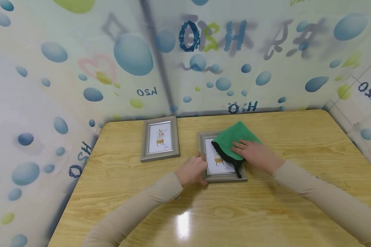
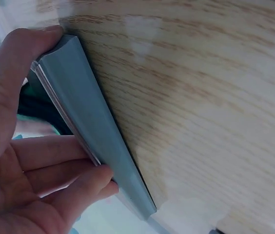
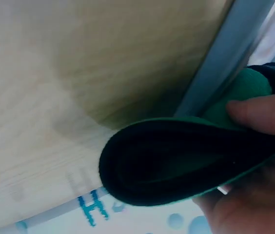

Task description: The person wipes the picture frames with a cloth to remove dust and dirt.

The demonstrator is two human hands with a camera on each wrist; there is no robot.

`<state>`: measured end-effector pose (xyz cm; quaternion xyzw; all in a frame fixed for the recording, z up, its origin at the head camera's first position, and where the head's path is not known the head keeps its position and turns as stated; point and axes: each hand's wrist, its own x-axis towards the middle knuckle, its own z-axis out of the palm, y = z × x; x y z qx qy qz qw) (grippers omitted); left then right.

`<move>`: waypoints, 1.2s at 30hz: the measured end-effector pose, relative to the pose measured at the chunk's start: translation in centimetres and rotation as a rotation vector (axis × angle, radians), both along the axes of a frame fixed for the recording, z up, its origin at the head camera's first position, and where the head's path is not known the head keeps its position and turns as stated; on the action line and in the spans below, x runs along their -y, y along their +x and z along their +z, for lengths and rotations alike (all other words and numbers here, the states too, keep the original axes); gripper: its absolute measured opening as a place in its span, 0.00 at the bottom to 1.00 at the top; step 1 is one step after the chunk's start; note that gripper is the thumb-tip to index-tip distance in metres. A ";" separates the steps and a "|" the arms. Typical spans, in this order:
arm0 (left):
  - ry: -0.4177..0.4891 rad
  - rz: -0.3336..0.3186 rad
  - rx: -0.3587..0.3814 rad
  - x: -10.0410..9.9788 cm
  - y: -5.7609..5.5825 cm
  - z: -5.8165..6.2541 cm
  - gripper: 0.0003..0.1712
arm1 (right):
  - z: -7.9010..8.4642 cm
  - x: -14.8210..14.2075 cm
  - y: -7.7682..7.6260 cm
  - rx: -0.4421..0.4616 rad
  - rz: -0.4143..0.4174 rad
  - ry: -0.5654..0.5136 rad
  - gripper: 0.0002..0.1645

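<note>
A grey-brown picture frame (image 1: 225,180) with a plant print lies on the table. My left hand (image 1: 192,169) holds it by its left side, thumb at the near corner and fingertips along the edge, as the left wrist view of the frame's moulding (image 2: 86,107) shows. Across the frame's right part lies a green cloth (image 1: 233,135) with a black border. My right hand (image 1: 258,154) presses on the cloth with outstretched fingers. In the right wrist view the thumb rests against the cloth (image 3: 245,87), and its folded edge bulges into a loop; the fingertips are hidden there.
A second, similar picture frame (image 1: 144,147) lies to the left on the wooden table (image 1: 126,212). Behind the table's far edge stands a wall (image 1: 179,79) printed with blue and green drops and letters.
</note>
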<state>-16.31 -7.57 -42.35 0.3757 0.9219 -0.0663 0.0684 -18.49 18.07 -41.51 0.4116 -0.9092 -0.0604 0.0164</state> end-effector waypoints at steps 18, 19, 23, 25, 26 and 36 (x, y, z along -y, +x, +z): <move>0.031 -0.027 0.010 0.4 -0.6 0.1 0.26 | -0.3 0.1 0.8 -0.006 0.017 -0.080 0.28; 0.029 -0.029 0.007 0.4 -0.6 0.2 0.25 | -0.5 0.2 0.0 -0.012 -0.003 -0.088 0.29; 0.018 -0.030 0.018 0.1 -0.8 0.3 0.26 | -0.9 0.7 -2.9 0.021 -0.093 -0.114 0.30; 0.012 -0.028 0.025 -0.1 -0.8 0.2 0.26 | -1.0 0.8 -3.8 0.036 -0.122 -0.116 0.30; 0.010 -0.027 0.027 -0.2 -0.8 0.1 0.26 | -1.0 0.8 -4.0 0.042 -0.130 -0.108 0.30; -0.004 -0.014 0.027 -0.2 -0.7 0.0 0.26 | -0.4 -0.9 -0.7 0.044 0.039 -0.036 0.32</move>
